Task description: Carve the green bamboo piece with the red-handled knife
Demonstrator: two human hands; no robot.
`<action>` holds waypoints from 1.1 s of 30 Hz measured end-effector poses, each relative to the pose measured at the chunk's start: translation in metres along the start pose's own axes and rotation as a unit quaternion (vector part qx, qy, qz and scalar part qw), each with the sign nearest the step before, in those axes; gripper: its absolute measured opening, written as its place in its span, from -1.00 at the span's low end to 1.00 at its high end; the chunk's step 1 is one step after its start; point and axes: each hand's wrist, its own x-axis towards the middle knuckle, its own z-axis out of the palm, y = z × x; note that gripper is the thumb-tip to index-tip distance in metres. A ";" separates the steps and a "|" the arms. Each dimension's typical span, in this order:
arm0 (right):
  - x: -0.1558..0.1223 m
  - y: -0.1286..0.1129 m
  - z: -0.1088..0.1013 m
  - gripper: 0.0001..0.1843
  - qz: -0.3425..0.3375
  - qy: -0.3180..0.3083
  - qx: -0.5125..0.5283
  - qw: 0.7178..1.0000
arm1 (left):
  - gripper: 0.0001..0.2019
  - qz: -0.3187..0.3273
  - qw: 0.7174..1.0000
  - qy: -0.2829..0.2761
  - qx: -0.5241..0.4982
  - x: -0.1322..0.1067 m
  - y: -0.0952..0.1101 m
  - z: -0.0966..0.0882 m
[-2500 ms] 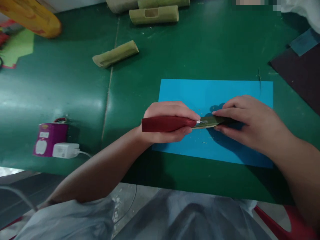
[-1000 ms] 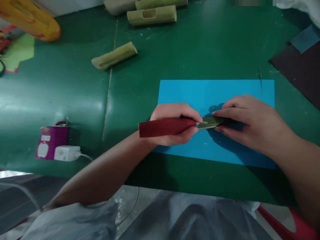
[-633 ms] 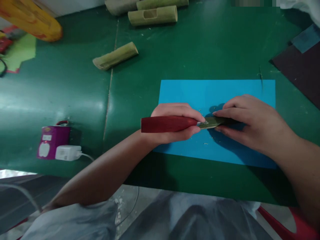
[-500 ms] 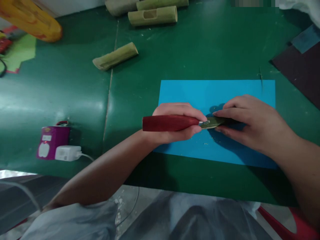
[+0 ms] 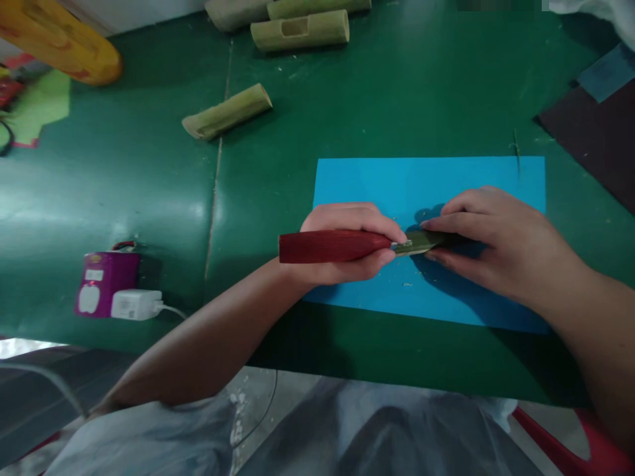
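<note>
My left hand [image 5: 337, 218] is closed around a carving tool [image 5: 332, 247] with a thick red wooden handle. Its short metal tip meets the left end of a green bamboo piece [image 5: 421, 242], and its exact blade shape cannot be made out. Fingertips of the left hand touch or nearly touch that end too. My right hand [image 5: 501, 238] pinches the bamboo piece between thumb and fingers, hiding its right part. Beneath both hands lies a blue sheet [image 5: 367, 178], with small shavings scattered near the bamboo.
Cut bamboo tubes [image 5: 300, 32] lie at the back, one with a rectangular opening. A slanted bamboo tube [image 5: 228, 112] rests left of the sheet. A purple box [image 5: 106, 283] and white charger [image 5: 136, 304] sit at left. Dark sheets [image 5: 595, 129] lie right, on the green table [image 5: 397, 106].
My left hand and the carving tool have shifted slightly left along the bamboo's end. The right hand keeps its pinch almost unmoved. The whole view has drifted a little.
</note>
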 end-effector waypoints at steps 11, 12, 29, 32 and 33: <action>0.001 0.002 0.001 -0.68 -0.001 0.002 -0.009 1.000 | -0.90 0.076 0.995 0.058 0.016 -0.002 -0.011 0.012; 0.001 0.002 0.001 -0.68 -0.003 -0.001 -0.009 1.000 | -0.91 0.080 0.995 0.060 0.007 -0.002 -0.012 0.012; 0.002 -0.001 0.002 -0.70 -0.003 0.000 -0.027 1.000 | -0.80 0.055 0.989 0.141 0.010 -0.006 -0.017 0.014; 0.002 -0.002 0.002 -0.70 -0.002 0.003 -0.021 1.000 | -0.81 0.046 0.987 0.152 0.008 -0.008 -0.018 0.015; 0.002 -0.002 0.002 -0.71 -0.002 0.005 -0.020 1.000 | -0.83 0.052 0.987 0.155 0.001 -0.009 -0.018 0.016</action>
